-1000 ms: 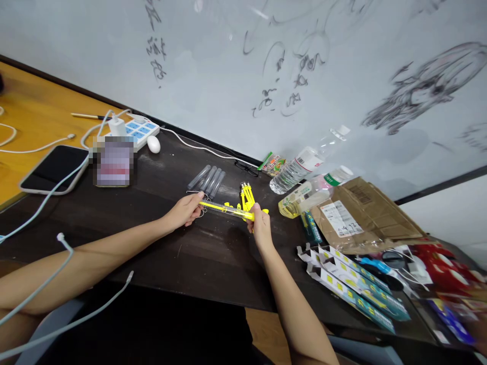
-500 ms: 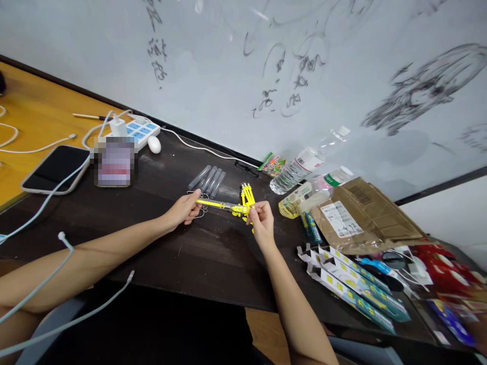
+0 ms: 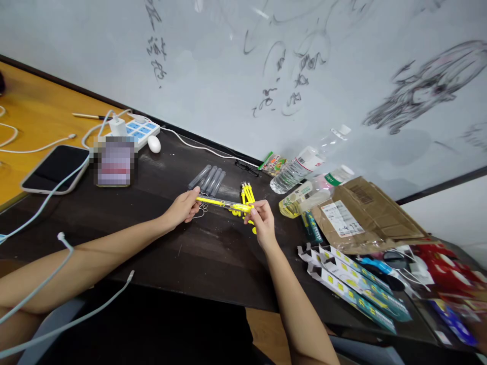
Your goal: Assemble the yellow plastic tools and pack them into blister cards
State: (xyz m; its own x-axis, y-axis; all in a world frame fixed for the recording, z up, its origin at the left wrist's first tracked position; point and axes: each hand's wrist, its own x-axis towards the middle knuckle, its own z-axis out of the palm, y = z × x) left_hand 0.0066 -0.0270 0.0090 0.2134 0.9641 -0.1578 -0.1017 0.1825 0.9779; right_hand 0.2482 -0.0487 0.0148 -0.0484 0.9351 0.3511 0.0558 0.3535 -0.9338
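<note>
A slim clear tube with a yellow rod in it [image 3: 220, 203] is held nearly level above the dark table, between both hands. My left hand [image 3: 183, 206] closes around its left end. At the right end, my right hand [image 3: 263, 223] pinches it between thumb and fingers. Behind the left hand lie several clear, dark-looking tubes [image 3: 208, 179] side by side. Thin wire loops [image 3: 204, 208] rest just under the held tube. Several yellow rods with silvery tips [image 3: 248, 191] lie behind the right hand, partly hidden by it.
Two plastic bottles [image 3: 294, 175] lean by the whiteboard [image 3: 213, 76], near black glasses [image 3: 247, 168]. To the right are a brown parcel bag [image 3: 369, 213] and open teal-and-white boxes [image 3: 353, 289]. Phones [image 3: 57, 170], a power strip [image 3: 142, 133] and pale cables [image 3: 70, 248] occupy the left.
The right end of the held tube looks slightly shifted in the right hand's fingers. Both hands keep nearly the same place and grip.
</note>
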